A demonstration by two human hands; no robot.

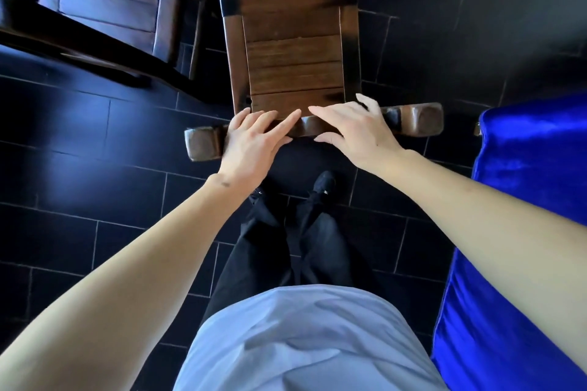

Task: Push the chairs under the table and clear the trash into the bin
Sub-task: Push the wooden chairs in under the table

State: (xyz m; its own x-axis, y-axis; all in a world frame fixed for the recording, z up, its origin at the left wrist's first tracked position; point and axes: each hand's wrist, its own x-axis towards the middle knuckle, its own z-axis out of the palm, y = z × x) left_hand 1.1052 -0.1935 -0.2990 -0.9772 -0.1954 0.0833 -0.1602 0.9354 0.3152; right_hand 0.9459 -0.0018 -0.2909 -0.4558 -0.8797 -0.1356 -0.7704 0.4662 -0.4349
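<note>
A dark wooden chair point(293, 54) with a slatted seat stands straight in front of me, seen from above. Its curved top rail point(413, 116) runs left to right just before my hands. My left hand point(254, 140) lies flat on the rail's left half, fingers spread and pointing right. My right hand point(355, 127) rests on the rail's middle, fingers spread and pointing left, thumb under the rail's near edge. Neither hand is wrapped around the rail. The far end of the seat passes into deep shadow; the table cannot be made out there. No trash or bin is visible.
A second wooden chair point(108, 0) stands at the upper left, angled. A bright blue glossy cushioned piece point(524, 232) fills the right edge, close to my right forearm. The floor point(95, 152) is dark tile. My legs and dark shoes point(324, 184) stand right behind the chair.
</note>
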